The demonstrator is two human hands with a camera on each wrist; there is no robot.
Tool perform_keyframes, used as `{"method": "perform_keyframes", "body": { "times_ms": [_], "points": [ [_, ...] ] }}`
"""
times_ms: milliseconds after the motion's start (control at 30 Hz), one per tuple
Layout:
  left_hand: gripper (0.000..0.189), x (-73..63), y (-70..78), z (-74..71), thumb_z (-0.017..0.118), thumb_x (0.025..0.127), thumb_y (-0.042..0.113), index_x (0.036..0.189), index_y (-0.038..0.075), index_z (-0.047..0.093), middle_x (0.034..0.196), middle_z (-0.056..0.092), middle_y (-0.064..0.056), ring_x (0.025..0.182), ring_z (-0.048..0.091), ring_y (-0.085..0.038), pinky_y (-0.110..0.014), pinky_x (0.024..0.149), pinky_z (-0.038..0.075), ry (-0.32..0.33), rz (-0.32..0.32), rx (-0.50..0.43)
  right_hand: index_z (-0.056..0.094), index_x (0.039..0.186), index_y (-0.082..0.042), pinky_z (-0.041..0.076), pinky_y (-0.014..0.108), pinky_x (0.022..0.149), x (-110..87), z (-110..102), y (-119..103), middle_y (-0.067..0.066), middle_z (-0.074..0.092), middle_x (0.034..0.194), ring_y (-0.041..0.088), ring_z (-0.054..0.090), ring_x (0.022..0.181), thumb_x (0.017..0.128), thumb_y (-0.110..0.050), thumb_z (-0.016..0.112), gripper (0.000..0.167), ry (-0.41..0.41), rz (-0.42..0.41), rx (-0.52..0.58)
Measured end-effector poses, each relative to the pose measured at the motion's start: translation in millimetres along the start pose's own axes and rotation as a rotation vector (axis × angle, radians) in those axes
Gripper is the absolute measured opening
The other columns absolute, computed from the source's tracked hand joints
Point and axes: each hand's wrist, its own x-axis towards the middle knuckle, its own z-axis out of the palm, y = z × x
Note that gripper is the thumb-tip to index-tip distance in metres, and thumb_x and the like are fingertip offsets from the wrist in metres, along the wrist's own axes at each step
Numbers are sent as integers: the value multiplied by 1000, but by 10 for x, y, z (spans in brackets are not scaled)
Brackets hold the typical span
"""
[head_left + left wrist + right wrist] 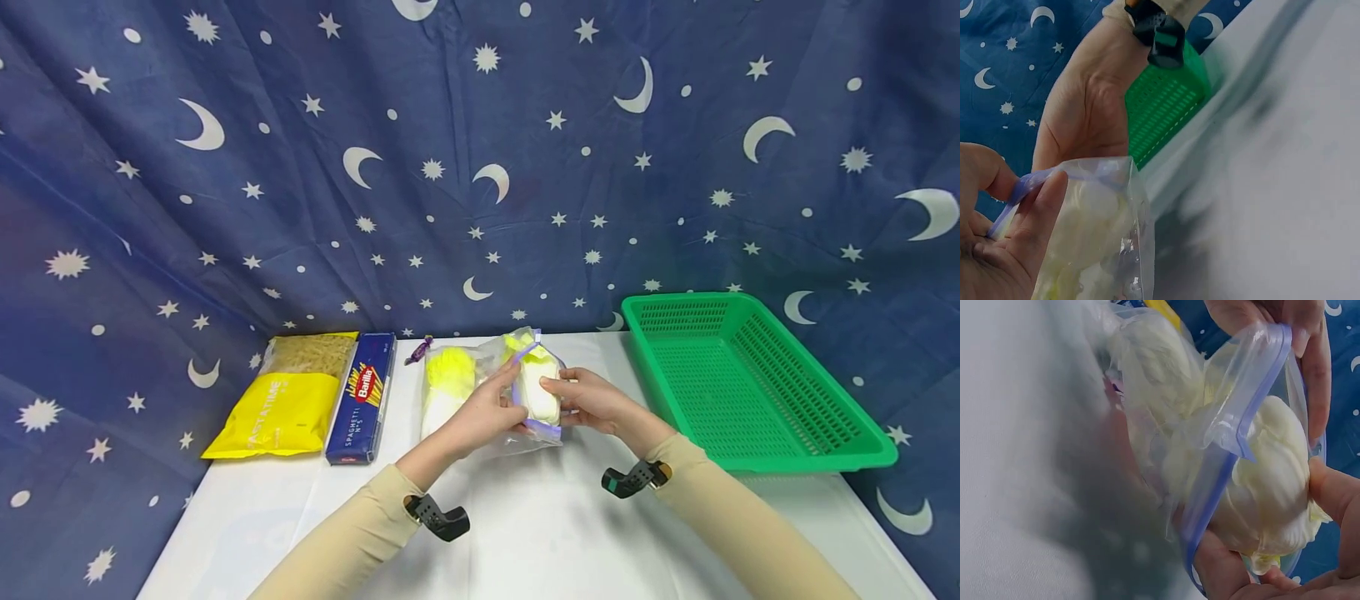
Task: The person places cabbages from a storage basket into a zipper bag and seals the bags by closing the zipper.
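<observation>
My left hand (483,412) pinches the purple zip edge of a clear zip bag (1260,381) and keeps its mouth spread. A napa cabbage (1266,481), white at the base with yellow leaves, lies in the open mouth. My right hand (596,400) grips this cabbage, thumb on top and fingers under it, right at the zip edge. Another cabbage (450,385) with a bright yellow top lies in clear plastic to the left. In the left wrist view the bag (1104,231) hides most of the right hand's fingers.
A green plastic basket (810,462) stands at the right. To the left lie a blue Barilla spaghetti box (360,400) and a yellow pasta bag (285,417). A small purple wrapped candy (418,350) lies at the back. A dark blue star-patterned curtain (450,208) hangs behind the white table (525,533).
</observation>
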Motion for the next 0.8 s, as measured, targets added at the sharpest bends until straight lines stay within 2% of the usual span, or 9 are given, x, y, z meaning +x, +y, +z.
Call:
{"method": "perform_keyframes", "body": {
  "times_ms": [133,300,500,600,700,800],
  "points": [
    [84,19,-19,-6,61,90,-2,163,5,20,171,8,-1,71,69,-17,-37,76,62,10,1,-28,19,153,10,58,34,84,-21,7,4,21,57,120,21,66,96,99,-36,68,87,8,-23,-56],
    [85,28,-13,-22,63,90,0,163,7,20,171,9,2,72,68,-16,-28,71,59,14,-2,-30,30,149,12,58,39,92,-82,-34,-11,25,53,130,27,68,102,100,-28,66,73,34,-57,-71],
    [84,21,-14,-34,63,90,0,163,4,21,171,9,5,71,68,-15,-29,70,57,9,-11,-32,45,143,9,57,44,95,-131,-154,-16,26,49,139,39,57,121,103,-20,61,52,197,-127,-110],
    [85,18,-20,-36,62,89,0,163,4,21,171,9,5,70,68,-15,-25,66,54,7,-14,-34,48,140,8,54,48,99,-139,-194,21,25,48,141,41,52,126,103,-19,59,47,258,-122,-146],
    [85,16,-19,-37,63,89,0,163,5,21,171,9,5,69,68,-15,-21,61,50,8,-15,-36,50,136,7,55,48,98,-148,-191,108,25,51,137,39,55,123,103,-18,58,42,255,-80,-163],
    [85,24,-16,-37,64,89,1,163,6,21,171,9,4,69,67,-15,-19,60,49,9,-12,-40,52,132,7,58,45,90,-166,-146,216,23,55,128,33,62,108,102,-16,60,38,228,-34,-147]
  ]
}}
